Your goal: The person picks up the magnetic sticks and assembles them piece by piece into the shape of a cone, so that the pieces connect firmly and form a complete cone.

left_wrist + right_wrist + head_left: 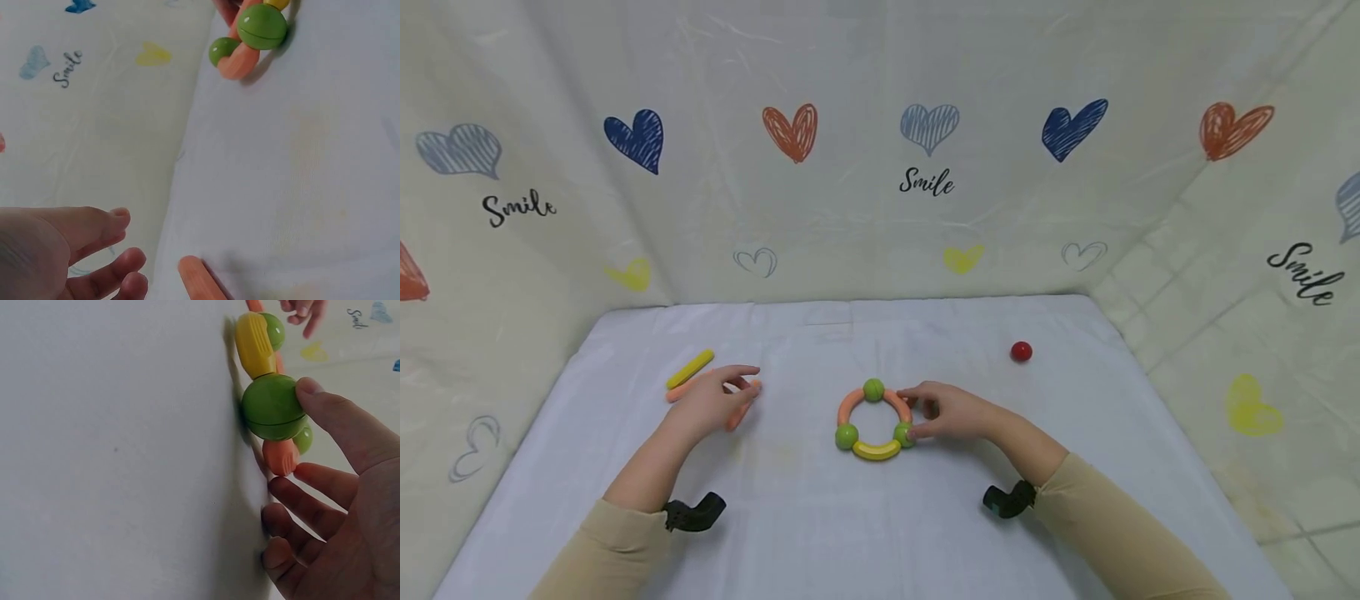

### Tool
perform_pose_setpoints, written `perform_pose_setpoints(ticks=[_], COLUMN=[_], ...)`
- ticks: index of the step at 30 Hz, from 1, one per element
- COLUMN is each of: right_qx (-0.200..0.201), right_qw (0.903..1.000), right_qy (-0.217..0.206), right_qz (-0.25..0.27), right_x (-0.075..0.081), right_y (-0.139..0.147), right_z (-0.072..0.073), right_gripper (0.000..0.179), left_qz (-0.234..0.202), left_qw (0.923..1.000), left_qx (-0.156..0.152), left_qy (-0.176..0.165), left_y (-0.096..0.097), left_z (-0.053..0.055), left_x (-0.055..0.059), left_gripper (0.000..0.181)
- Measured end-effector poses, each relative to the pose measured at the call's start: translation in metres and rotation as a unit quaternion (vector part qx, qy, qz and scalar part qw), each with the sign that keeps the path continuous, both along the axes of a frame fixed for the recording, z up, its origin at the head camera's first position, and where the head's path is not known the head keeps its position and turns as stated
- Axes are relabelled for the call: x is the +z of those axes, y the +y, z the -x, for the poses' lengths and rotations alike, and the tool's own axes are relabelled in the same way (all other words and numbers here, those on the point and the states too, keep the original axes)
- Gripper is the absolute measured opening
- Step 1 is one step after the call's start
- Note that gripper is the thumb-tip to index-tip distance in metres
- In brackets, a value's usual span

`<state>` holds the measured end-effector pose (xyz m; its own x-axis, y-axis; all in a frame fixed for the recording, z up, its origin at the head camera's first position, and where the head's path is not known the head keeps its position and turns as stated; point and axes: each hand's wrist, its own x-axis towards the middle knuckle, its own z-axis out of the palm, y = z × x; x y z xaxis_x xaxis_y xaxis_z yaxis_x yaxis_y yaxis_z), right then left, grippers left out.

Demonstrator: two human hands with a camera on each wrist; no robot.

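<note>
In the head view, a toy ring (876, 452) of green balls joined by two orange curved rods and a yellow one lies mid-table. My right hand (951, 410) grips its right side, the thumb on a green ball (274, 406) and the index fingertip against an orange curved rod (279, 456). My left hand (707, 404) hovers over the left of the table with its fingers loosely bent and nothing between them. Beneath and beside it are two orange rods (740, 415), partly hidden by the hand. Just beyond lies a yellow rod (690, 369).
A small red ball (1021, 352) sits at the back right of the white-covered table (865, 533). Behind the table hangs a pale sheet (857, 200) printed with hearts and the word Smile, which also runs along both sides.
</note>
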<state>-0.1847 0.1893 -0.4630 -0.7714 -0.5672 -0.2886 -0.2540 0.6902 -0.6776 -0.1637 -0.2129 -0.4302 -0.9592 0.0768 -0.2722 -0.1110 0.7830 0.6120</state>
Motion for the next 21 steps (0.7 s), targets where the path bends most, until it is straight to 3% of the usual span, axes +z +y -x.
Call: perform_pose_setpoints(ticks=[6, 13, 18, 21], right_qx=[-0.006, -0.005, -0.003, -0.006], right_qw=[1.0, 1.0, 1.0, 1.0], right_qy=[-0.005, -0.006, -0.002, -0.005], right_qz=[-0.005, -0.002, -0.005, -0.004], right_x=[0.002, -0.001, -0.004, -0.004], right_y=[-0.001, 0.0, 0.001, 0.002], right_z=[0.0, 0.003, 0.004, 0.004], right_gripper=[0.069, 0.069, 0.069, 0.069], left_qz=[0.063, 0.138, 0.192, 0.197], left_qw=[0.9978, 0.9904, 0.9813, 0.9801], left_qx=[0.007, 0.005, -0.009, -0.02], left_qy=[0.019, -0.002, -0.006, 0.0], left_y=[-0.003, -0.002, 0.001, 0.003], left_z=[0.004, 0.013, 0.019, 0.021], left_x=[0.0, -0.008, -0.016, -0.021], left_gripper=[0.048, 0.047, 0.05, 0.05])
